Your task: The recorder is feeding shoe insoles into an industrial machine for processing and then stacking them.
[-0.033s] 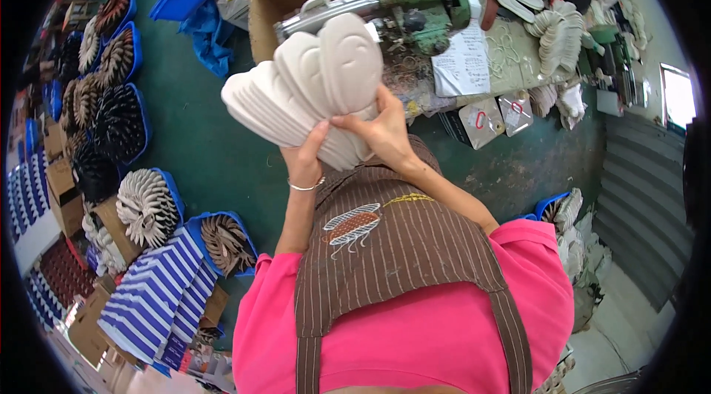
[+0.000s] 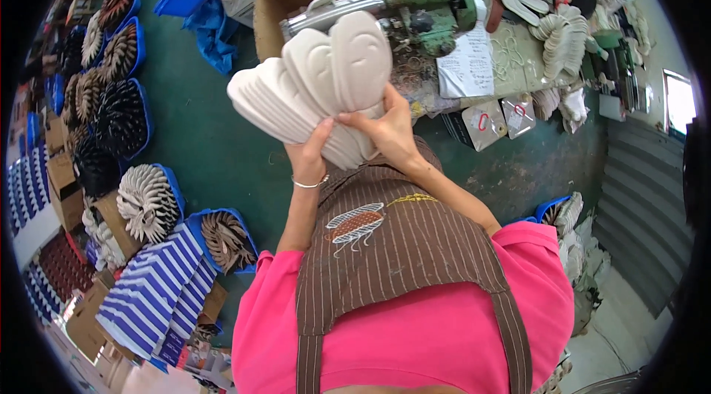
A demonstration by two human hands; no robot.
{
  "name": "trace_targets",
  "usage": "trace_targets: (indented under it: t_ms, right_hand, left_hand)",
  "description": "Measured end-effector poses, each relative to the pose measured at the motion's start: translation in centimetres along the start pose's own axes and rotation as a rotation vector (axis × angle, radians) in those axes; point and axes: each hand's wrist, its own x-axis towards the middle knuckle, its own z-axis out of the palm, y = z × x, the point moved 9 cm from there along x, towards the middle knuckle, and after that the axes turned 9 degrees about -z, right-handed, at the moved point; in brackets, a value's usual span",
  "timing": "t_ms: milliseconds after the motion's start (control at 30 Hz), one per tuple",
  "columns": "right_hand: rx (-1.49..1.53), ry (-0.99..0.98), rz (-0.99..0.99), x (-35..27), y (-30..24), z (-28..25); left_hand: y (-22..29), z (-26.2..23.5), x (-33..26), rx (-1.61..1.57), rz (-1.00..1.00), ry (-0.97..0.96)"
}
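A thick stack of white shoe insoles [image 2: 307, 72] is fanned out in front of my apron, with its wide rounded ends pointing up and to the left. My left hand [image 2: 307, 155] grips the narrow ends from the lower left, its thumb pressed on top. From the right, my right hand [image 2: 386, 127] holds the same stack, thumb across the insoles and fingers along the outer edge. The two thumbs nearly meet at the middle of the fan. Most of my fingers are hidden beneath the stack.
A green machine with a metal roller [image 2: 337, 15] stands on the bench beyond the insoles, beside a cardboard box [image 2: 268, 22]. Written sheets [image 2: 466, 68] and more insoles [image 2: 561, 38] lie to its right. Blue tubs [image 2: 146, 116] of fanned insoles line the left floor.
The view has shifted slightly, so everything sits a little differently in the picture. Both hands keep their hold, and the fan of insoles looks slightly rearranged on its left side.
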Motion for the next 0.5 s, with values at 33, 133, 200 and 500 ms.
trace_targets:
  t_ms: [33, 133, 200, 500]
  right_hand:
    - [0.0, 0.007, 0.01, 0.1, 0.1, -0.2]
    - [0.093, 0.004, 0.082, 0.2, 0.8, 0.1]
    - [0.126, 0.03, 0.084, 0.2, 1.1, -0.1]
    - [0.202, 0.23, 0.079, -0.3, 4.6, -2.0]
  left_hand:
    - [0.2, 0.0, 0.1, -0.001, 0.006, 0.015]
    - [-0.4, -0.2, 0.7, -0.123, -0.068, -0.012]
    - [-0.6, -0.6, 0.9, -0.135, -0.063, -0.013]
    - [-0.9, -1.9, 1.9, -0.19, -0.087, -0.011]
